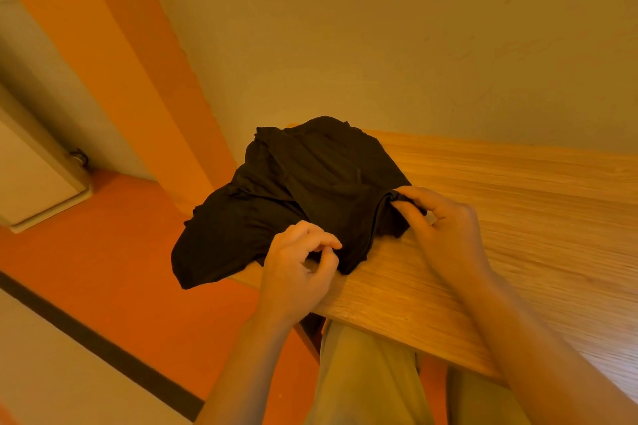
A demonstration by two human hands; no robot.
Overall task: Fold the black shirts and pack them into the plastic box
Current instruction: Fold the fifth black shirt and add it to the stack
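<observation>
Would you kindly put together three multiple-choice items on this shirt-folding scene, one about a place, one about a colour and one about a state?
1. Where does the black shirt pile lie?
A. At the wooden table's corner, partly hanging over its edge
B. On the floor
C. Inside a plastic box

2. What colour is the floor?
A. Blue
B. Orange
C. Grey

3. What is the right hand doing?
A. Resting flat on the bare table
B. Hanging at the person's side
C. Pinching a fold of the black fabric

Answers: 1 A, cloth droops past the table's edge; 2 B, the floor beside the table shows orange; 3 C, its fingers close on the cloth, while the left hand curls at the near hem.
</observation>
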